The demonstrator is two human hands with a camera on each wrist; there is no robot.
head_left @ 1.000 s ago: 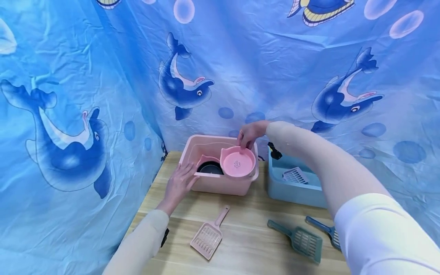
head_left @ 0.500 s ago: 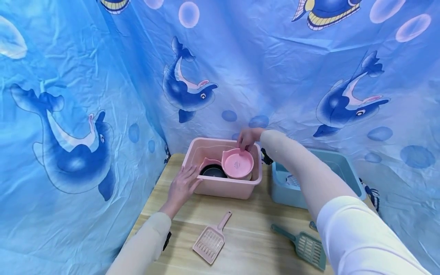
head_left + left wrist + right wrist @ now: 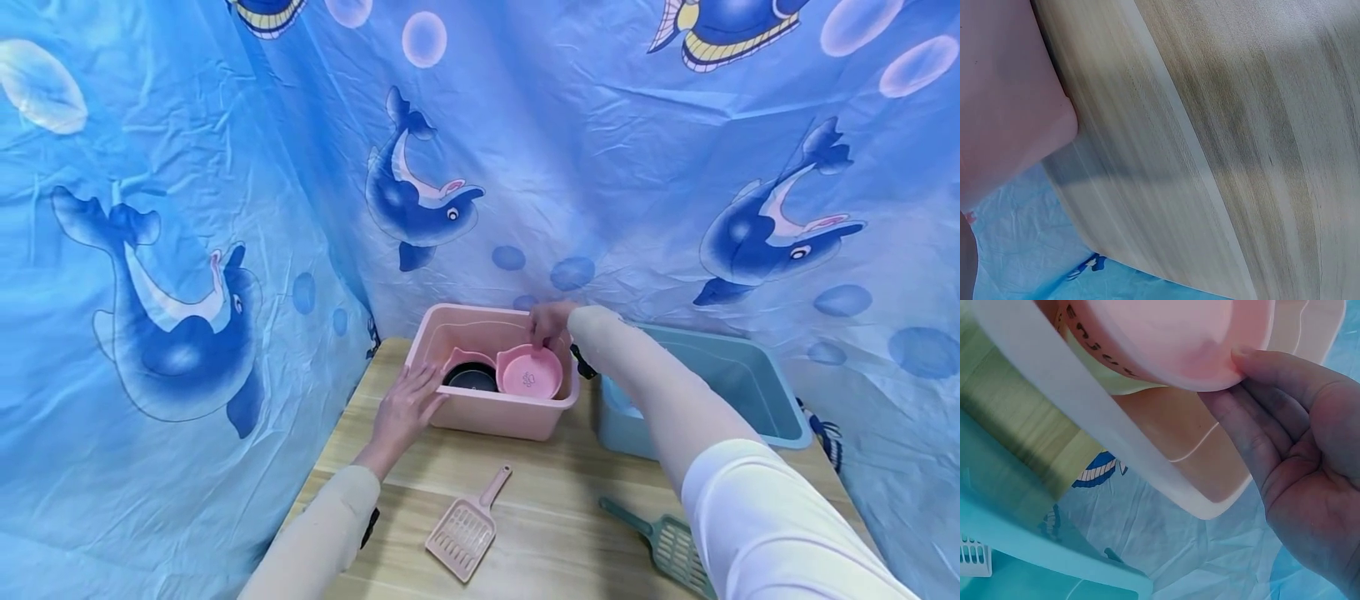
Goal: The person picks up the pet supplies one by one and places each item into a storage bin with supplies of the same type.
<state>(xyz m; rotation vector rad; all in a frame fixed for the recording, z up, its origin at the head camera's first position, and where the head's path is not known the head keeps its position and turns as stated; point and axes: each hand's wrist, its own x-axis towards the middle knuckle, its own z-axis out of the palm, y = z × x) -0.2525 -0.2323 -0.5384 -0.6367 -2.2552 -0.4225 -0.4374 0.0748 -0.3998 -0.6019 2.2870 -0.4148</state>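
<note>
A pink cat-eared bowl [image 3: 530, 372] with a paw print inside is down in the pink bin [image 3: 495, 410]. My right hand [image 3: 550, 322] pinches its rim between thumb and fingers, as the right wrist view shows. Dark lettering runs along the outside of the bowl [image 3: 1191, 337], and a pale cream surface shows beneath it. Beside it in the bin lies a black round dish [image 3: 471, 377] with a pink eared rim behind it. My left hand [image 3: 403, 408] rests on the bin's front left rim, fingers extended.
A blue bin [image 3: 720, 375] stands to the right, partly behind my right arm. On the wooden table [image 3: 555, 517] lie a pink slotted litter scoop [image 3: 465, 533] and a green one [image 3: 675, 546]. A blue curtain [image 3: 525, 167] with dolphins hangs behind. A slotted piece [image 3: 974, 555] sits in the blue bin.
My right hand has lowered the pink bowl from above the bin's rim down into it. The view has shifted slightly; my left hand stays on the rim.
</note>
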